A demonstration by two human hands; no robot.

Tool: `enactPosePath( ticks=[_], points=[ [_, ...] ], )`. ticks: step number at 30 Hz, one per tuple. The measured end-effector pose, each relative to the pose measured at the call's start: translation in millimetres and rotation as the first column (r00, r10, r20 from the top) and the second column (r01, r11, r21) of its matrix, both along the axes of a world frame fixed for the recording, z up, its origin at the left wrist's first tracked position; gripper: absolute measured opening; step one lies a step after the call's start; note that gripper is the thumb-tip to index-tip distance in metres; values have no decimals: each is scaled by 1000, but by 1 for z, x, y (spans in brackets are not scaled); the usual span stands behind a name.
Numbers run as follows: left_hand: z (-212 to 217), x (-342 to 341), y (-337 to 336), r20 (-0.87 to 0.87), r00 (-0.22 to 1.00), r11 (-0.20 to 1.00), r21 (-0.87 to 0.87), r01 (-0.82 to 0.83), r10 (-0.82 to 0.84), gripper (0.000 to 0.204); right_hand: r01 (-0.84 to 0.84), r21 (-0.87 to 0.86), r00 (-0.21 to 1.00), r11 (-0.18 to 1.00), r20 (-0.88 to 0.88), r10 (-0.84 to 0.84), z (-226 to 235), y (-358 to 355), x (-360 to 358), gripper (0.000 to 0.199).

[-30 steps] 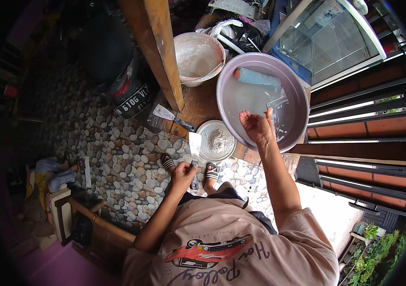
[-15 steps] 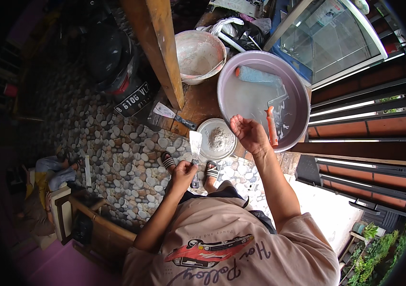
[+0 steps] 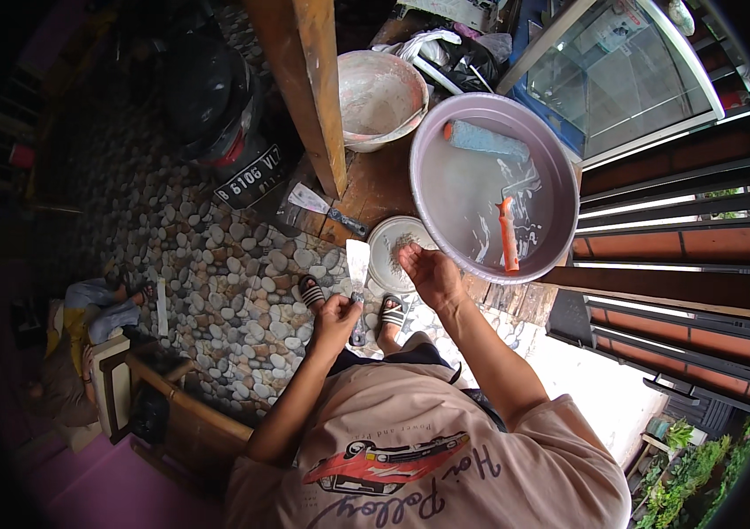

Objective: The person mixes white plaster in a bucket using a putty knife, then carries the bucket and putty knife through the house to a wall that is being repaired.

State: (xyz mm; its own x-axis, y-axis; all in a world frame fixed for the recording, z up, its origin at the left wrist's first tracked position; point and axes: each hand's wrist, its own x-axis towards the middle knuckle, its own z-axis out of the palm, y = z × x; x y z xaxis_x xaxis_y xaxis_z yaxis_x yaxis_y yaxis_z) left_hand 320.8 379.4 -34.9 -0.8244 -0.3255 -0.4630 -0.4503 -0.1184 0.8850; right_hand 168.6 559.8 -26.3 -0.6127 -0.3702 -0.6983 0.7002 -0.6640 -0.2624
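Note:
My left hand [image 3: 336,323] is closed around the handle of a putty knife [image 3: 358,263], whose pale blade points away from me. Palm up and slightly cupped, my right hand [image 3: 432,277] hovers over the near right side of a round dish [image 3: 378,256]. Grey-white powder [image 3: 404,241] lies in that dish, partly hidden by my fingers. I see nothing solid in the right palm. Beyond it stands a purple basin [image 3: 420,181] of cloudy water, holding a paint roller with a blue sleeve [image 3: 486,140] and an orange handle [image 3: 508,234].
A second putty knife [image 3: 329,212] lies on the wooden bench [image 3: 371,196], near a wooden post [image 3: 309,106]. Behind are a stained bucket [image 3: 381,97] and a glass cabinet [image 3: 631,79]. A motorbike [image 3: 207,115] stands to the left; a person [image 3: 84,344] sits at lower left.
My right hand has moved left and toward me, from beside the basin's rim to over the dish. The left hand still grips the putty knife, nearly in place.

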Motion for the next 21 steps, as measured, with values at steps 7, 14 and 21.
enactPosePath(
  ticks=[7, 14, 21],
  points=[
    [4, -2, 0, 34, 999, 1000, -13, 15, -14, 20, 65, 269, 997, 961, -52, -53, -29, -6, 1, 22],
    [7, -6, 0, 87, 994, 998, 2, 60, -60, 17, 119, 461, 987, 879, -154, -53, -35, -11, 8, 25],
    [9, -8, 0, 90, 995, 998, 44, 45, -49, 18, -5, 538, 966, 843, -214, 142, -20, -4, 18, 37]
  ],
)
